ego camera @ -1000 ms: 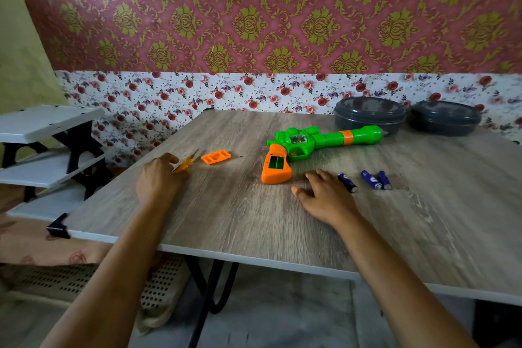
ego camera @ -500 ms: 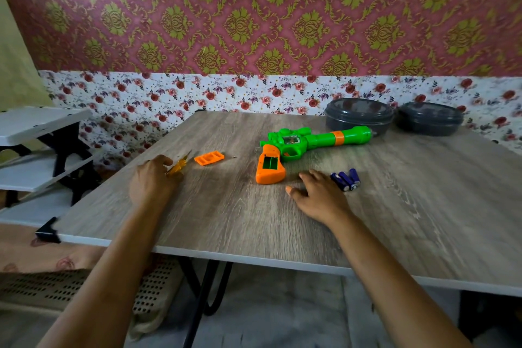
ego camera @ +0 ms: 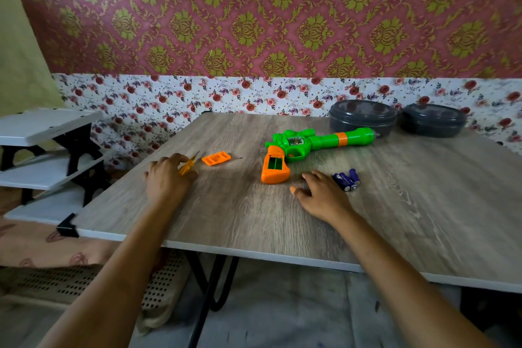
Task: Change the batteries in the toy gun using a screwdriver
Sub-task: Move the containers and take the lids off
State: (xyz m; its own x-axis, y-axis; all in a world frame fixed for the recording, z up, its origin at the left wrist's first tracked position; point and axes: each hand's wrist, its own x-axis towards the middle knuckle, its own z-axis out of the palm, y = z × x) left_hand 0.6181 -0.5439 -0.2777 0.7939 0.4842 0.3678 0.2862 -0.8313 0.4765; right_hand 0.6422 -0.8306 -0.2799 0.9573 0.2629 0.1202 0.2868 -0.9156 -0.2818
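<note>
Two hands on the wood table [ego camera: 423, 220]. Near the middle, toy gun [ego camera: 319, 142] lying flat: green body, orange band on the barrel, barrel toward 3 o'clock, orange grip toward 7 o'clock with its battery bay uncovered, green inside. Orange cover [ego camera: 216, 158] sits apart at the gun's 9 o'clock. Blue batteries [ego camera: 346, 178] bunched at its 5 o'clock, just beside the right hand [ego camera: 322, 196], which lies flat, fingers spread. Left hand [ego camera: 166, 178] curls round a yellow screwdriver [ego camera: 188, 165]; handle mostly covered, tip blurred. Battery count unclear, perhaps three. Bay contents unreadable.
</note>
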